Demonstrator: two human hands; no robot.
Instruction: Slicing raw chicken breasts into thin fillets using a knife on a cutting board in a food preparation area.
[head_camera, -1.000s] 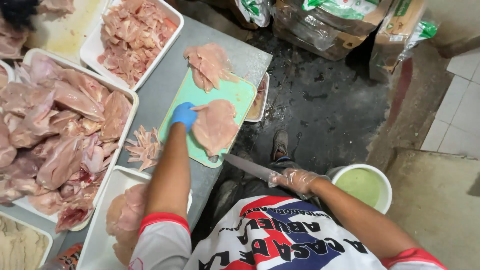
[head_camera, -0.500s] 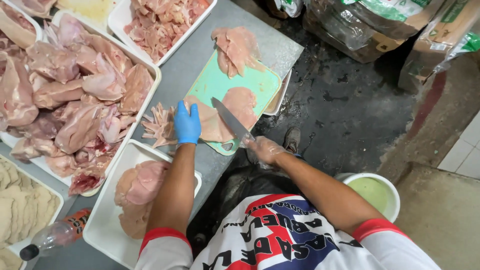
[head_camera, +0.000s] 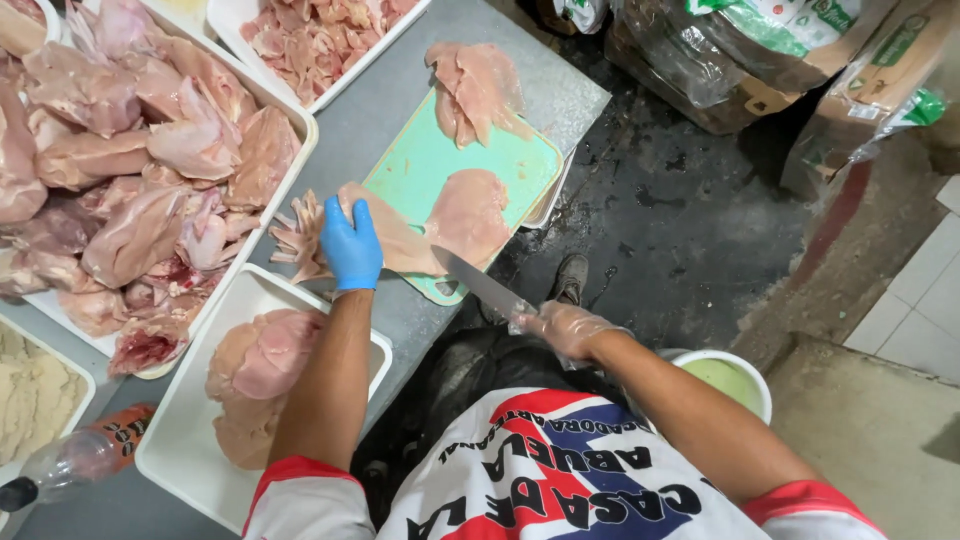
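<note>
Far left: a clear plastic bottle (head_camera: 62, 466) with an orange label lies on its side on the grey counter (head_camera: 395, 130), beside a tray of pale minced stuff (head_camera: 35, 398).
Big tray: a white tray (head_camera: 296, 176) heaped with raw pink chicken pieces (head_camera: 130, 190) takes up the upper left.
Near tray: a second white tray (head_camera: 185, 440) close to the person holds a few flattened fillets (head_camera: 262, 372), piled toward its upper side.
Back tray: another white tray (head_camera: 232, 18) at the top carries small cut bits of meat.
Left hand (head_camera: 351, 247): in a blue glove, laid flat and palm down on the left end of the chicken breast (head_camera: 455, 222), fingers together, pressing it, not gripping.
Scraps: a little pile of trimmings (head_camera: 300, 238) sits on the counter just left of that hand.
Cutting board: the green board (head_camera: 430, 160) lies at the counter's edge; the chicken breast lies across its near end, and sliced fillets (head_camera: 478, 88) rest at its far end, partly off the board.
Knife: the long blade (head_camera: 482, 283) meets the near edge of the breast, held low and nearly level.
Right hand (head_camera: 565, 328): in a thin clear glove, closed around the knife's handle.
Right side: a white bowl of pale green sauce (head_camera: 728, 380) sits by the right arm, above a dark wet floor (head_camera: 680, 200); cardboard boxes (head_camera: 850, 70) wrapped in plastic stand beyond.
</note>
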